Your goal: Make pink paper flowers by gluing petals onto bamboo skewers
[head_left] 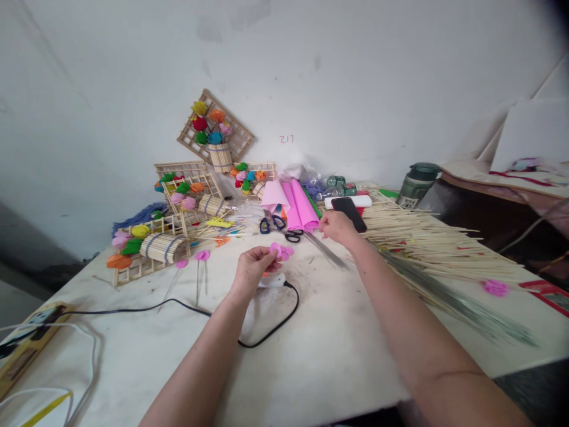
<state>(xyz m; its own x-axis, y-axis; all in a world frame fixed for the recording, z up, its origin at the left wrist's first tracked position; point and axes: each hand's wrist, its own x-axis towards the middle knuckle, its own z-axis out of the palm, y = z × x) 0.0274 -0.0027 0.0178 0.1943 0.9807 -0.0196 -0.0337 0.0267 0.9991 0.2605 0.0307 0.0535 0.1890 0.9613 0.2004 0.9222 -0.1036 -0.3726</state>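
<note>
My left hand (254, 267) is closed in a pinch on pink paper petals (283, 251), held above the middle of the table. Just below it lies a white tool with a black cord, probably a glue gun (273, 280), partly hidden by the hand. My right hand (338, 228) reaches farther out, its fingers curled together beside the rolls of pink crepe paper (301, 204) and over the ends of some thin grey wires (328, 251). Whatever its fingertips hold is too small to make out. Dark-handled scissors (293, 236) rest to its left.
Bamboo lattices with paper flowers (162, 246) crowd the left side. A phone (349, 213) lies behind my right hand. Bamboo sticks (418, 228) and a wire bundle (462, 305) spread rightward, near a green bottle (418, 185). A black cord (178, 301) crosses to a power strip (33, 338).
</note>
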